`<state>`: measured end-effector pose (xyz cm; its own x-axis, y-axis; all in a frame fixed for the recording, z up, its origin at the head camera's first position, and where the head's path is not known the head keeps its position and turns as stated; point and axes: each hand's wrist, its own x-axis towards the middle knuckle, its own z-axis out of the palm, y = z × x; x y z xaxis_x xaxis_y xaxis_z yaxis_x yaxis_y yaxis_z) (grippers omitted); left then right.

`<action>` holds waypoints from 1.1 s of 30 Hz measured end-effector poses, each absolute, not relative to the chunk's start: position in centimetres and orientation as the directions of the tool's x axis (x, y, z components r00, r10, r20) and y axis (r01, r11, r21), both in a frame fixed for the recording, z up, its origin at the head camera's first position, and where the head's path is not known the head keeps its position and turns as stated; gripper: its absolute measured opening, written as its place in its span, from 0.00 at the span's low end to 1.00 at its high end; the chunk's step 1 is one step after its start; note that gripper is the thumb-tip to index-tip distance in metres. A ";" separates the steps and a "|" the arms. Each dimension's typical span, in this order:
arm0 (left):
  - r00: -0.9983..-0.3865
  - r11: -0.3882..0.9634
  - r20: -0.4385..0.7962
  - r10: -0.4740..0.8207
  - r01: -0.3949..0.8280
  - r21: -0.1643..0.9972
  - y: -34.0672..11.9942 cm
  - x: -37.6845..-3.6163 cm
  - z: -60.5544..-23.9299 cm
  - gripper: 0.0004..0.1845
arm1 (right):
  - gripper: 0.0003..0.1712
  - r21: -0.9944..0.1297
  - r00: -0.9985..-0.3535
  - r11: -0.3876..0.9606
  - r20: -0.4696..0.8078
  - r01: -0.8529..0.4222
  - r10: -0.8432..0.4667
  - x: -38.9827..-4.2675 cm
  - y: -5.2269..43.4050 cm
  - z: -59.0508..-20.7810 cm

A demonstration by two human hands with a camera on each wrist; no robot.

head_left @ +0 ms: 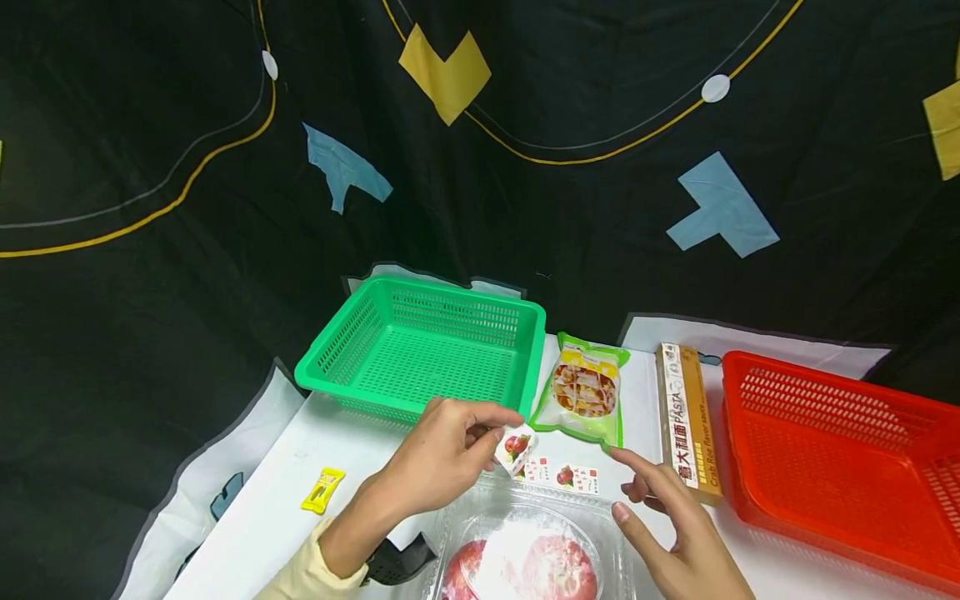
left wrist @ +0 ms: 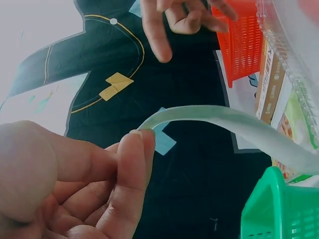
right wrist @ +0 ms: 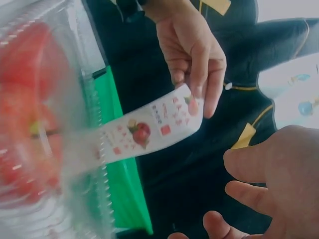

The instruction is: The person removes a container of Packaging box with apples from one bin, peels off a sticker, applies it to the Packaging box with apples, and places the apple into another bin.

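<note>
A white paper label strip (head_left: 516,443) printed with red fruit has its free end pinched between the thumb and index finger of my left hand (head_left: 444,454). In the left wrist view the strip (left wrist: 214,114) bends in an arc away from the fingertips. Its other end lies on a clear plastic box (right wrist: 102,174), as seen from the right wrist. Red apples (right wrist: 32,64) show through that box's wall. My right hand (head_left: 678,533) is held beside the box's right side, fingers spread and holding nothing.
Behind the box are a green basket (head_left: 420,412) and a bagged food pack (head_left: 585,392). A pasta box (head_left: 686,425) stands beside a red basket (head_left: 825,467) on the right. One small yellow packet (head_left: 323,490) lies at left on the white table (head_left: 288,467).
</note>
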<state>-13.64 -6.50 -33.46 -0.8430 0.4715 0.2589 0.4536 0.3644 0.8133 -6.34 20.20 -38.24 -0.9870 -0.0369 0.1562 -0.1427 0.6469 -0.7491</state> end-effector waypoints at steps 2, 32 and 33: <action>-0.840 0.364 0.266 0.472 0.461 0.809 -6.3 -13.7 -33.2 0.12 | 0.33 -0.739 -0.984 0.654 0.167 -0.162 -0.056 -6.6 20.0 -37.8; -0.707 0.275 0.360 0.608 0.613 0.740 -3.3 -13.7 -29.1 0.15 | 0.28 -0.510 -0.622 0.440 0.767 -0.739 -0.156 -9.2 17.5 -34.7; -0.705 0.270 0.362 0.610 0.614 0.742 -3.3 -13.6 -29.1 0.15 | 0.27 -0.506 -0.618 0.442 0.771 -0.740 -0.152 -9.2 17.5 -34.7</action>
